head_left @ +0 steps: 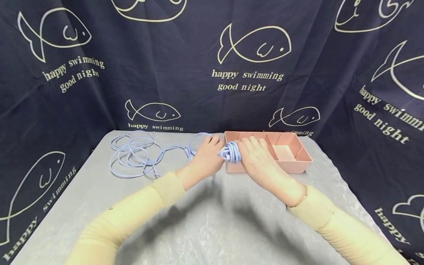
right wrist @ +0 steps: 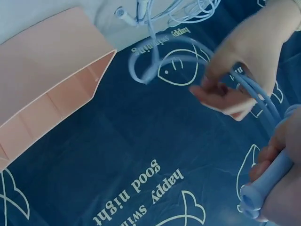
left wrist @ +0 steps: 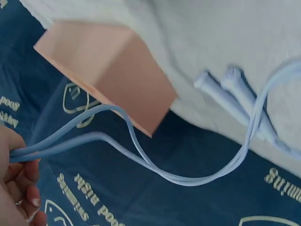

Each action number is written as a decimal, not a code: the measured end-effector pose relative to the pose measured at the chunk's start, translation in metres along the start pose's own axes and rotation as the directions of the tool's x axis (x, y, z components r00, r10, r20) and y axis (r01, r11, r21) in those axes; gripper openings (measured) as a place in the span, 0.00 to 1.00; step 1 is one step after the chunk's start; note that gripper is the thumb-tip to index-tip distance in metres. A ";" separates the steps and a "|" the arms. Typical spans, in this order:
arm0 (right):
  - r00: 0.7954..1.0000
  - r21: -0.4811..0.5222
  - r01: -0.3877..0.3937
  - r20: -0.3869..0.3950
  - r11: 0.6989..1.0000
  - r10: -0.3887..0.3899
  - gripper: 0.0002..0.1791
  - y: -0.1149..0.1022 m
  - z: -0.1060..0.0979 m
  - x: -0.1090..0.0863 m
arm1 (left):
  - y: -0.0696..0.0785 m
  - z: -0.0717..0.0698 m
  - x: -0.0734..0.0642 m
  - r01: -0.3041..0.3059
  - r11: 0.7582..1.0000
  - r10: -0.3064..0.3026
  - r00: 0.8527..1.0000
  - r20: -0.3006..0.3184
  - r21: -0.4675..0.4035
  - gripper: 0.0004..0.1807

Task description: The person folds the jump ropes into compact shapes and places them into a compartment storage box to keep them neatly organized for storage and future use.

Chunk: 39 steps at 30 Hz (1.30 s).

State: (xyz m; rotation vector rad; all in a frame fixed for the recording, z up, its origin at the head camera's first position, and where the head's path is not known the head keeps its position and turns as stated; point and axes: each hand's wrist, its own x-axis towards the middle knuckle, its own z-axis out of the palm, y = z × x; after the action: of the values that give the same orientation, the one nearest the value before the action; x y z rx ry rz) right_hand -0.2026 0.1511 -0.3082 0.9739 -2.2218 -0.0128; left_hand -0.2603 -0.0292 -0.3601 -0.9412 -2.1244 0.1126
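My right hand [head_left: 256,151] holds a wound bundle of light blue jump rope [head_left: 234,152] in front of the pink box. In the right wrist view its fingers curl round a thick light blue handle [right wrist: 273,181]. Doubled strands run from there to my left hand [head_left: 208,156], just left of the bundle. Strands of the rope [left wrist: 61,141] pass through the left hand's curled fingers, then loop out over the table. Two more light blue handles [left wrist: 235,94] lie side by side on the cloth; which rope they belong to, I cannot tell.
Loose loops of light blue rope [head_left: 132,154] spread over the left back of the grey table cloth [head_left: 212,221]. A pink divided box [head_left: 299,167] stands at the back right. Dark blue curtains [head_left: 198,48] with fish prints enclose the back and sides.
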 end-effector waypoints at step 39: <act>0.991 -0.356 -0.020 -0.128 0.934 -0.028 0.14 0.013 0.062 -0.005 | 0.008 -0.054 0.013 -0.130 0.951 0.177 0.973 -0.150 0.279 0.11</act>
State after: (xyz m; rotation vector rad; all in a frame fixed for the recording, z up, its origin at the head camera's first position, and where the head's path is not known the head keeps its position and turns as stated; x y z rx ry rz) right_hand -0.2465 0.1479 -0.3542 0.7544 -2.0036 -0.3343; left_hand -0.2231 -0.0262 -0.3179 -0.9184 -1.8199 0.3747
